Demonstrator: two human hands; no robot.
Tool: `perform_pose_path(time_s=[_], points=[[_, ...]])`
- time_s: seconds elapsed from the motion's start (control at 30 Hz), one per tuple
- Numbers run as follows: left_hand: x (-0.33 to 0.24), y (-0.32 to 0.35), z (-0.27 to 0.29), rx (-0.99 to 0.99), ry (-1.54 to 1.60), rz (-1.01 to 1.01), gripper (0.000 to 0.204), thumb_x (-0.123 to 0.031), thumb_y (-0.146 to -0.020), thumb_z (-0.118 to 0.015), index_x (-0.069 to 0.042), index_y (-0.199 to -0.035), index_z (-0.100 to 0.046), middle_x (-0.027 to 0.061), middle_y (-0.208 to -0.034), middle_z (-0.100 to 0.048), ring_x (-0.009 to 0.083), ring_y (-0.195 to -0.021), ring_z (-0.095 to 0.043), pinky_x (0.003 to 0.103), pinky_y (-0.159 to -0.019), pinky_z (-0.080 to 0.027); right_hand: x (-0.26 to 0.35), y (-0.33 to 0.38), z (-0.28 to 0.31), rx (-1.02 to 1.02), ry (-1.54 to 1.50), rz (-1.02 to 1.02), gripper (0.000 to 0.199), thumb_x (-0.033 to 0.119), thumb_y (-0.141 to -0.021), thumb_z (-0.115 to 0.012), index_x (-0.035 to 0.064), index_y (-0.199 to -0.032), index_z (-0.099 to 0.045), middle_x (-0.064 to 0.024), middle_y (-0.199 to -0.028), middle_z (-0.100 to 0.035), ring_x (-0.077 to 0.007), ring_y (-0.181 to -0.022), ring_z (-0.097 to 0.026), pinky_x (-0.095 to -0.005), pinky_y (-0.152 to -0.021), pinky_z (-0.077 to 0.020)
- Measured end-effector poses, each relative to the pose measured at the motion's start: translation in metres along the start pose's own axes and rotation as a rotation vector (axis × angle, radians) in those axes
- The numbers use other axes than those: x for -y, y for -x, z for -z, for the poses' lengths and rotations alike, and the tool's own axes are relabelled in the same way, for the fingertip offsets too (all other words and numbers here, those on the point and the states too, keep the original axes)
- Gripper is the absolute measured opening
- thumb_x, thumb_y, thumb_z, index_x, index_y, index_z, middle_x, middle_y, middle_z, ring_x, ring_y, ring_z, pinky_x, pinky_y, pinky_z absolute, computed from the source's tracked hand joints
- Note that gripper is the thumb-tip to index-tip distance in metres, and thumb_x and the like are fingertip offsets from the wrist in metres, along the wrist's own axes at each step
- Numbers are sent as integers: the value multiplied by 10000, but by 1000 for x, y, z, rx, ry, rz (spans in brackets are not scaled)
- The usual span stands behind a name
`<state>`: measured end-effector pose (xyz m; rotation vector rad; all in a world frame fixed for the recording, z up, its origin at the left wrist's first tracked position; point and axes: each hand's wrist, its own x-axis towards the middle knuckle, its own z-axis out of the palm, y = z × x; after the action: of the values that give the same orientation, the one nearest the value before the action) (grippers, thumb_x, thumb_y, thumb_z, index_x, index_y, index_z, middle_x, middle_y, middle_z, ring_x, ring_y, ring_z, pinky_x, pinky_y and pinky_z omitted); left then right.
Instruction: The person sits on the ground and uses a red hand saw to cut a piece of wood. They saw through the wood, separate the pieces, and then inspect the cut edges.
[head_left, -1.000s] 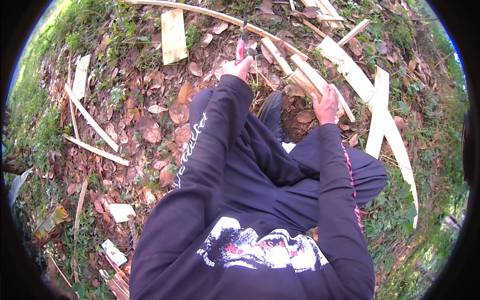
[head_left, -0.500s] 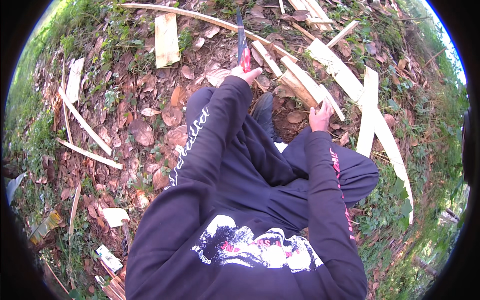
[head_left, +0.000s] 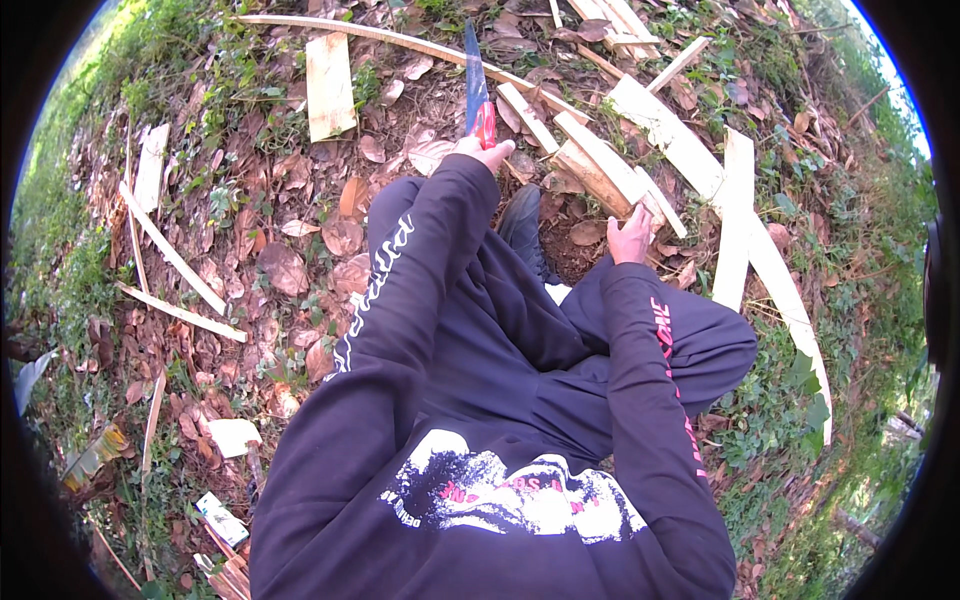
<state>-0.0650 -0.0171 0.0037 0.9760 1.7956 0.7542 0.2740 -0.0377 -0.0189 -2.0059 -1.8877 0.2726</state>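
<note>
My left hand is closed round the red handle of a hand saw, whose dark blade points away from me. At the near end of a thick wooden block is my right hand, with the thumb on one side and the fingers on the other. A pale wooden strip lies along the top of the block. Beside them, a thinner strip rests just right of my fingers. Part of the block's near end is hidden by my right hand.
Long planks cross at the right. A curved strip arcs across the far side, near a short board. More thin strips lie at the left on leaf-covered ground. My shoe is between the hands.
My right hand has shifted slightly left and nearer, its fingers drawing in at the block's end. The saw has tilted a little, showing more of its blade's flat side.
</note>
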Motion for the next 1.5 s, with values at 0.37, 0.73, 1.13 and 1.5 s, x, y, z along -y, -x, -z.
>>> perform_pose_path(time_s=[0.37, 0.73, 1.13, 1.5], points=[[-29, 23, 8, -8, -39, -59, 404, -459, -827, -709, -61, -809, -644, -3, -644, -590, 90, -540, -534, 266, -510, -421, -3, -7, -4, 0, -23, 8, 728, 243, -765, -686, -75, -1350, -393, -265, -1226, -516, -401, -1169, -497, -457, -1029, -379], [-33, 28, 11, -17, -169, -44, 445, -508, -826, -694, -65, -795, -661, 2, -633, -598, 100, -542, -550, 280, -522, -439, -1, -7, -6, -12, -38, 21, 720, 244, -760, -686, -74, -1341, -403, -270, -1218, -522, -406, -1168, -498, -462, -1029, -373], [-29, 22, 11, 13, -127, -44, 459, -502, -823, -701, -45, -857, -688, 3, -665, -621, 90, -576, -571, 258, -548, -463, -3, -7, -10, -30, -50, 40, 722, 250, -749, -691, -75, -1330, -412, -273, -1199, -526, -413, -1154, -499, -465, -1021, -376], [-32, 23, 12, 35, -164, -8, 496, -509, -823, -697, -19, -895, -680, 25, -725, -663, 92, -599, -601, 257, -564, -484, 2, -8, -3, 64, -30, -16, 744, 275, -786, -682, -72, -1368, -375, -285, -1293, -486, -418, -1213, -476, -456, -1055, -365]])
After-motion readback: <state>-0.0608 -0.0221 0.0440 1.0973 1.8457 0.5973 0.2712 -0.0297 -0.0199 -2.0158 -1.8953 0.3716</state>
